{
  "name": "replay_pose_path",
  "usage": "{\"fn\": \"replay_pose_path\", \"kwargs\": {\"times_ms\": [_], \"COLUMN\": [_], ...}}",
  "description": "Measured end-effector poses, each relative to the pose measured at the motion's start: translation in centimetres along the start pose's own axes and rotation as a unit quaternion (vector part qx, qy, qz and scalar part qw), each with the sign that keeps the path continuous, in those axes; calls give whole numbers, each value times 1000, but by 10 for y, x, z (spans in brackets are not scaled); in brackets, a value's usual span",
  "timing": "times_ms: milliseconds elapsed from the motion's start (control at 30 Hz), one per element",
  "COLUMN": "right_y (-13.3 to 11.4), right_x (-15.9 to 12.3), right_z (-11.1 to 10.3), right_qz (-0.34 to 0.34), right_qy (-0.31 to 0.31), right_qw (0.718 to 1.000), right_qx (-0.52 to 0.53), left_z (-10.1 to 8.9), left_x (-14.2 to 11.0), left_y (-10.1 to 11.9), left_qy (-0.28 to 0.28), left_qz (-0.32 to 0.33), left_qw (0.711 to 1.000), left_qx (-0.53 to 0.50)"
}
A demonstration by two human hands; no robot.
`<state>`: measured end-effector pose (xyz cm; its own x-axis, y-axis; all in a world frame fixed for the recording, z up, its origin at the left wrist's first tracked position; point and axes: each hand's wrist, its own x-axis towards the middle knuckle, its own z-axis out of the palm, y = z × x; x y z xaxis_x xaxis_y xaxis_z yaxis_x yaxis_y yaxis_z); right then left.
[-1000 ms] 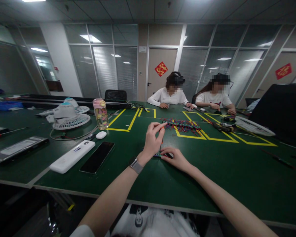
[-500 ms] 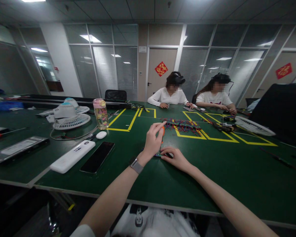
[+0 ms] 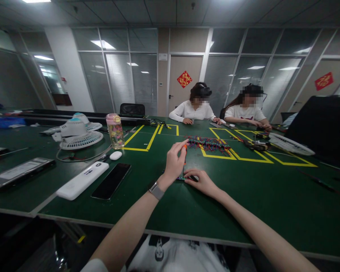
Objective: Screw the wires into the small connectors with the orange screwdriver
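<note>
My left hand (image 3: 175, 161) is closed around the orange handle of a screwdriver (image 3: 185, 160), which stands nearly upright with its shaft pointing down. The tip meets, or comes very close to, a small circuit board (image 3: 180, 179) lying on the green table. From the right, my right hand (image 3: 201, 182) pinches the end of that board with thumb and fingers. A small black piece shows under the right fingers; I cannot tell what it is. Just beyond my hands lies a row of small circuit boards with red and blue wires (image 3: 211, 144).
Left of my hands lie a black phone (image 3: 111, 181), a white power bank (image 3: 83, 180) and a drink bottle (image 3: 115, 132). White fans (image 3: 81, 138) stand farther left. Yellow tape outlines mark the table (image 3: 249, 204). Across it sit two people wearing headsets; a black screen (image 3: 323, 132) stands at right.
The fingers of my left hand have shifted slightly around the screwdriver handle. My right hand and the circuit board stay in place.
</note>
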<state>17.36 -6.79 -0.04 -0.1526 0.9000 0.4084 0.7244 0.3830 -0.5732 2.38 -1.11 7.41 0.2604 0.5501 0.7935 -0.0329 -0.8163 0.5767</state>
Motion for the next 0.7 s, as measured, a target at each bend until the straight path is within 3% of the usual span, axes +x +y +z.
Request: {"fn": "replay_pose_path", "kwargs": {"times_ms": [167, 367, 533, 700], "right_y": [2, 2, 1, 1], "right_x": [0, 0, 0, 0], "right_z": [1, 2, 1, 1], "right_qz": [-1, -2, -1, -1], "right_qy": [2, 3, 3, 3], "right_qw": [1000, 1000, 1000, 1000], "right_qx": [1, 5, 6, 5], "left_z": [-1, -1, -1, -1], "left_x": [-1, 0, 0, 0], "left_y": [1, 0, 1, 1], "left_qy": [22, -9, 29, -6], "left_qz": [3, 9, -6, -1], "left_qw": [998, 1000, 997, 1000], "left_qx": [66, 16, 75, 30]}}
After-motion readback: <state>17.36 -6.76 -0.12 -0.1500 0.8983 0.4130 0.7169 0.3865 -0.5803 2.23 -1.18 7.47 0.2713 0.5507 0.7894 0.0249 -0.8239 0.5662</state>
